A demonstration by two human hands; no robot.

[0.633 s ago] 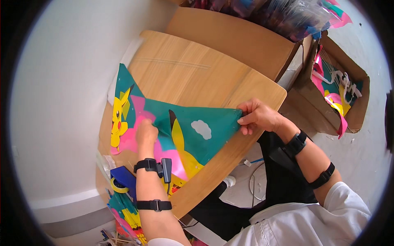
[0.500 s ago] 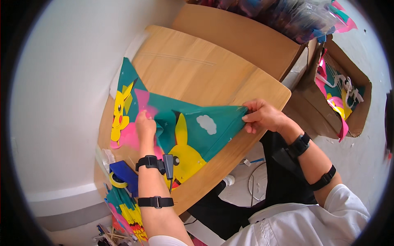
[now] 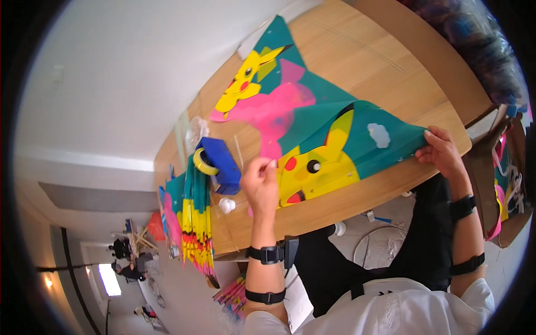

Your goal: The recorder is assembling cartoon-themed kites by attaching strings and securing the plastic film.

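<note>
teal printed kite sheet, seemingly light, floppy and best gripped by its edges, is lying across the wooden table as the left hand and right hand are pinching its near edge and corner.

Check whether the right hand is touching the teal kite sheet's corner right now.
Touching. The head view shows the right hand with its fingers closed over the pointed right corner of the kite sheet, no gap visible, above the wooden table.

view swung left; kite lies flatter; left hand off pink patch
</note>
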